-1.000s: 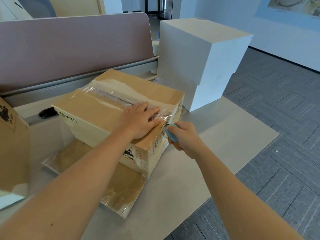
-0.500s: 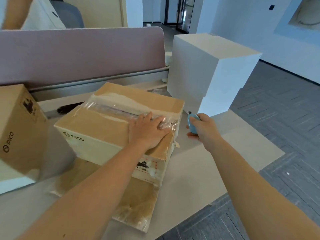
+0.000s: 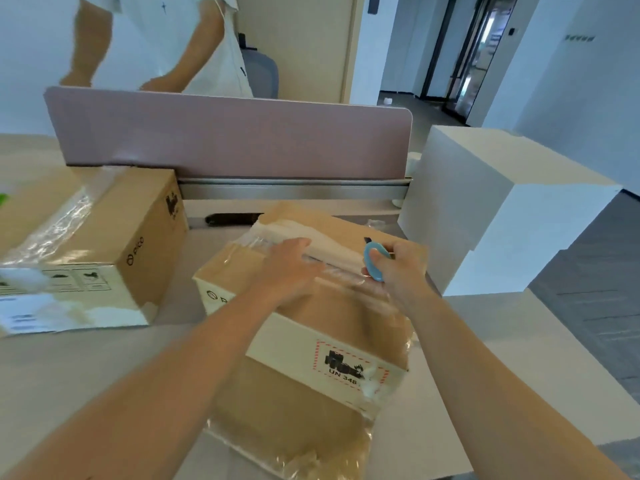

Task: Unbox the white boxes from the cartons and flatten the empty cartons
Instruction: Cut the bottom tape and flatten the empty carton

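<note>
Taped carton sits mid-desk on a flattened carton wrapped in clear film. Left hand lies flat on the carton's top, fingers straight along the tape seam. Right hand is curled round a small blue box cutter, dark blade tip up, just above the same seam. Left of the carton: second sealed carton, side print "PICO". Right of it: stacked white boxes, touching the desk edge. Behind: pink divider panel, and past it a person in white, head cut off. Carton's front label reads "UN 348", rest hidden under torn film; its logo is blocked by the left forearm.
</note>
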